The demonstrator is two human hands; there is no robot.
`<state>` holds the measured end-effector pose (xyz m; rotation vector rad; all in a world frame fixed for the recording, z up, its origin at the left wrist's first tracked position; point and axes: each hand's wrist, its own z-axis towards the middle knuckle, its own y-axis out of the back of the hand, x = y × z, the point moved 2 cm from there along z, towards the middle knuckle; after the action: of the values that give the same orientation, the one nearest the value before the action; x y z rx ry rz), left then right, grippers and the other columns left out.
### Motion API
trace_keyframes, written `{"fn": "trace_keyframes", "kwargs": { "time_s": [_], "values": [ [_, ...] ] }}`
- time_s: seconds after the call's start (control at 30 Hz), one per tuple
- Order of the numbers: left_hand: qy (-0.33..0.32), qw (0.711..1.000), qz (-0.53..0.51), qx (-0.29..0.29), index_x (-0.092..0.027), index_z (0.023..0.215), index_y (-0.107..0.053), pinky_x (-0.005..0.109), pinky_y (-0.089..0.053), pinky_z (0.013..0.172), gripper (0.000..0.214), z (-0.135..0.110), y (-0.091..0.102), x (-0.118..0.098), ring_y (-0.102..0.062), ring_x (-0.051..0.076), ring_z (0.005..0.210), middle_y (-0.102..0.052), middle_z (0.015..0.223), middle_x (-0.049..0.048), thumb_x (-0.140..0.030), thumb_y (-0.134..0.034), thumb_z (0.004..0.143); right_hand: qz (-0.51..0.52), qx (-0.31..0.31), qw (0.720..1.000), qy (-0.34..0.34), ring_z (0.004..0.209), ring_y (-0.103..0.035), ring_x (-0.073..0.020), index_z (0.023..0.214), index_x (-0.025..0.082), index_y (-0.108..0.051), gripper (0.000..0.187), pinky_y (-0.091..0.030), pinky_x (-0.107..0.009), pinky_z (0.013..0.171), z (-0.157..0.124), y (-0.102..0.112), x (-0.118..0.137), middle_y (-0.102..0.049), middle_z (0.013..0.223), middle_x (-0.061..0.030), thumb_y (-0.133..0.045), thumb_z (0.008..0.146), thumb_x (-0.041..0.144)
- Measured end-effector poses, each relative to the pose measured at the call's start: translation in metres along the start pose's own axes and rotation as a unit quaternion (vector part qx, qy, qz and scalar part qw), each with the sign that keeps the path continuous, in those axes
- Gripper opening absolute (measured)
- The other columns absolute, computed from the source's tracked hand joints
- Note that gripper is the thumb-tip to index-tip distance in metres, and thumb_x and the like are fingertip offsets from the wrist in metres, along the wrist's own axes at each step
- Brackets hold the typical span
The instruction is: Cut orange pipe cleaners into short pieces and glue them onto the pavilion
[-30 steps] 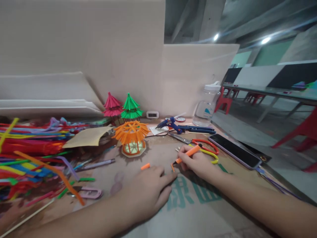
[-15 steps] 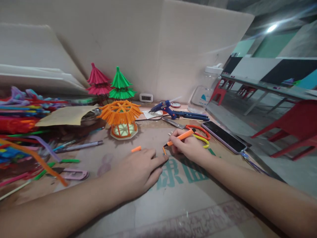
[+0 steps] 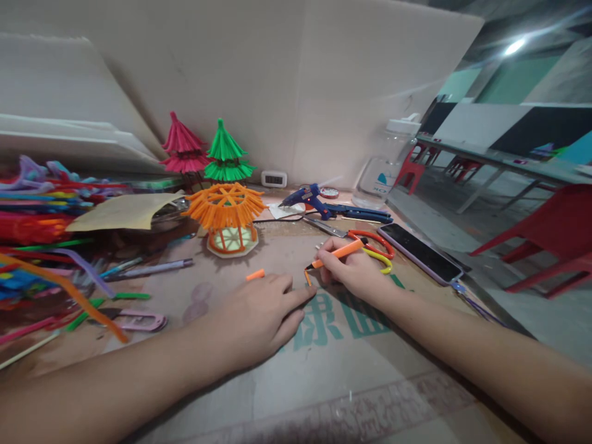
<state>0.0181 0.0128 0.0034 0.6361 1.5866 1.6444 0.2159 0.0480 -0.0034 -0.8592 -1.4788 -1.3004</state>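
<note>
My right hand [image 3: 345,265] grips an orange marker [image 3: 342,251], its dark tip pointing down and left. The tip meets one end of a small thin orange strip [image 3: 308,279] on the board. My left hand [image 3: 268,308] lies palm down with its fingers stretched out, the index fingertip at the strip's near end. An orange marker cap [image 3: 255,275] lies just beyond the left knuckles. Behind it stands a small pavilion [image 3: 226,216] with an orange fuzzy-stem roof on a pale octagonal base.
Scissors [image 3: 370,240], a blue glue gun [image 3: 309,200], pliers [image 3: 361,213] and a phone [image 3: 420,253] lie beyond my right hand. A clear bottle [image 3: 383,166] stands behind. Pink [image 3: 180,145] and green roofed models [image 3: 225,151] stand at the back; coloured pipe cleaners [image 3: 41,228] crowd the left.
The view has shifted very slightly. Both hands stay in nearly the same place, and the marker tip remains at the far end of the orange strip.
</note>
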Motion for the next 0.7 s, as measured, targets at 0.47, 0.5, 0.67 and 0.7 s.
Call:
{"fn": "trace_keyframes", "kwargs": {
  "time_s": [0.47,0.5,0.67,0.7],
  "values": [
    [-0.002,1.000,0.010,0.004,-0.028,0.138,-0.058,0.034,-0.046,0.070,0.039,0.000,0.000,0.000,-0.060,0.022,0.079,-0.060,0.091,0.0052,-0.031,-0.044,0.103,-0.024,0.003,1.000,-0.003,0.046,-0.050,-0.0111,0.075,0.022,-0.051,0.019,-0.037,-0.021,0.045,-0.001,0.003,0.000,-0.058,0.052,0.0042,-0.058,0.087,0.036],
    [-0.002,1.000,0.002,0.001,-0.027,0.138,-0.058,0.034,-0.046,0.071,0.039,0.000,-0.001,0.000,-0.060,0.022,0.080,-0.061,0.092,0.0052,-0.030,-0.044,0.102,-0.027,0.003,1.000,-0.003,0.046,-0.050,-0.0110,0.075,0.022,-0.051,0.019,-0.037,-0.021,0.045,-0.001,0.003,0.000,-0.057,0.052,0.0044,-0.058,0.087,0.035],
    [0.047,0.996,-0.052,-0.055,-0.019,0.132,-0.058,0.041,-0.049,0.087,0.036,0.002,-0.003,0.009,-0.060,0.027,0.102,-0.062,0.109,0.0094,-0.031,-0.050,0.099,-0.022,-0.001,1.000,-0.007,0.047,-0.051,-0.0112,0.074,0.022,-0.050,0.019,-0.037,-0.020,0.045,-0.002,0.003,0.000,-0.057,0.051,0.0045,-0.057,0.086,0.036],
    [0.054,0.995,-0.056,-0.061,-0.018,0.130,-0.059,0.043,-0.048,0.090,0.035,0.003,-0.003,0.011,-0.058,0.028,0.105,-0.062,0.111,0.0103,-0.032,-0.051,0.098,-0.020,-0.001,1.000,-0.005,0.047,-0.052,-0.0114,0.074,0.022,-0.050,0.019,-0.037,-0.020,0.045,-0.001,0.003,0.000,-0.057,0.051,0.0044,-0.057,0.086,0.035]
  ]
}}
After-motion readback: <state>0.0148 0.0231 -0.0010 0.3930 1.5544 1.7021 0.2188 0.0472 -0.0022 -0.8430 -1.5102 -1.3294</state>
